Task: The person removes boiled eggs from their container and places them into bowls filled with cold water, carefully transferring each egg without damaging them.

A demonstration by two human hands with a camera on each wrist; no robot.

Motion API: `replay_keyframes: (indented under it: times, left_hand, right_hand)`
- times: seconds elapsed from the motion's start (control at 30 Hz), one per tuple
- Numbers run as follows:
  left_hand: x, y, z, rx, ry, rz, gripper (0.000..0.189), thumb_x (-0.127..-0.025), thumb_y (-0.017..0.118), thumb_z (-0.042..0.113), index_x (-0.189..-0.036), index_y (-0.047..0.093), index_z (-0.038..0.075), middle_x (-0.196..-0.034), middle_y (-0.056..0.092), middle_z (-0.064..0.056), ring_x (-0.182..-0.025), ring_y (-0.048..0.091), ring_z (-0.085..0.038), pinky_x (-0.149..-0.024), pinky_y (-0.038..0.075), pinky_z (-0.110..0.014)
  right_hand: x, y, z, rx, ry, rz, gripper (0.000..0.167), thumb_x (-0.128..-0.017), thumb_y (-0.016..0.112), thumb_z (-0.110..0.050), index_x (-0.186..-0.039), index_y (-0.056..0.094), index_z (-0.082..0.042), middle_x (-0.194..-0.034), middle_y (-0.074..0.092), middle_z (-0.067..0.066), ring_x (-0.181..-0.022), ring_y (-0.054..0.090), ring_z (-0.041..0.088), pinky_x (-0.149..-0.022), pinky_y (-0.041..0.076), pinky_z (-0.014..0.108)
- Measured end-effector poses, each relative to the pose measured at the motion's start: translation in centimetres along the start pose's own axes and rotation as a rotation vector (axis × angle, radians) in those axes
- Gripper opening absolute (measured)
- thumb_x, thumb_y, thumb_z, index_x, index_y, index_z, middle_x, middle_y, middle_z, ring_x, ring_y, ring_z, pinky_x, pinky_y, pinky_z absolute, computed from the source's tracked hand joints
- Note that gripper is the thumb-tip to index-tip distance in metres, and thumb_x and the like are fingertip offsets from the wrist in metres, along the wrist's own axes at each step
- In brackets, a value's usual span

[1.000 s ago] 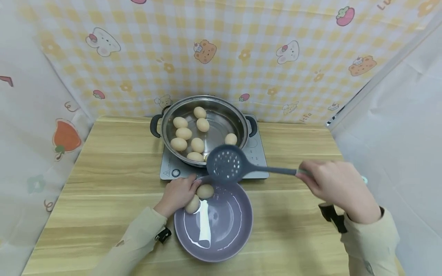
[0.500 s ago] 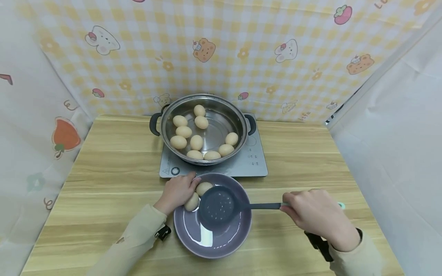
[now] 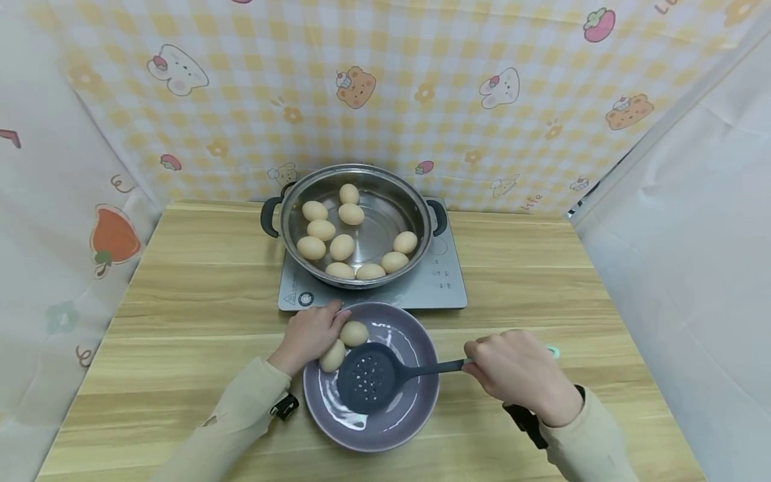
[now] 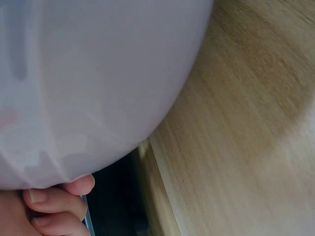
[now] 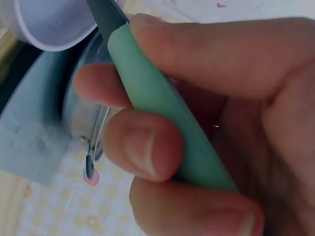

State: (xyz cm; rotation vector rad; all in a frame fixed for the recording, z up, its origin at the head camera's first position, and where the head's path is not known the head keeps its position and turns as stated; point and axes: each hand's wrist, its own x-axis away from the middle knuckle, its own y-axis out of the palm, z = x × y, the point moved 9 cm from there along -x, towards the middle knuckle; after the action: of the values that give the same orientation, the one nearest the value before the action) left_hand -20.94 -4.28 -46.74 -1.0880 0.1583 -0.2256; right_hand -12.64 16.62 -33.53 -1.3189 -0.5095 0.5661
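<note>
My right hand (image 3: 512,368) grips the green handle (image 5: 147,103) of a slotted spoon (image 3: 367,380), its fingers and thumb wrapped round it in the right wrist view. The spoon's dark grey, holed head lies over the inside of a purple plate (image 3: 415,418), with no egg on it. Right beside the head, at the plate's left, are two eggs (image 3: 354,333). My left hand (image 3: 308,337) holds the plate's upper left rim, thumb over the edge. From below, in the left wrist view, its curled fingers (image 4: 61,204) are against the plate's underside.
Behind the plate, a steel pot (image 3: 385,177) with black side handles stands on a grey induction cooker (image 3: 421,294). Several eggs (image 3: 342,247) lie in the pot, mostly left and along the near wall. A checked cloth (image 3: 397,80) hangs behind the wooden table (image 3: 199,281).
The slotted spoon has come down from the pot's near rim into the plate and then left, close to the two eggs. My left hand has stayed on the rim.
</note>
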Motion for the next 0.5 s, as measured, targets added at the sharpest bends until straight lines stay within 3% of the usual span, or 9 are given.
replay_keyframes:
  times: [0.27,0.5]
  left_hand:
    - [0.0,0.1,-0.2,0.005,-0.009,-0.008,0.025,-0.094,0.045,0.035,-0.081,0.053,0.014,-0.074,0.063,-0.014,-0.066,0.061,-0.034,-0.048,0.039,-0.04]
    - [-0.1,0.4,-0.3,0.008,-0.01,-0.023,0.026,-0.094,0.045,0.034,-0.082,0.053,0.014,-0.072,0.061,-0.012,-0.065,0.06,-0.032,-0.048,0.038,-0.038]
  right_hand:
    - [-1.5,0.1,-0.8,0.054,-0.022,0.028,0.033,-0.074,0.071,-0.032,-0.058,0.046,-0.017,-0.049,0.032,-0.011,-0.038,0.026,0.005,-0.035,0.022,0.023]
    - [-2.5,0.6,-1.3,0.0,-0.047,0.017,0.033,-0.076,0.069,-0.032,-0.056,0.046,-0.018,-0.048,0.029,-0.012,-0.04,0.023,0.004,-0.036,0.021,0.023]
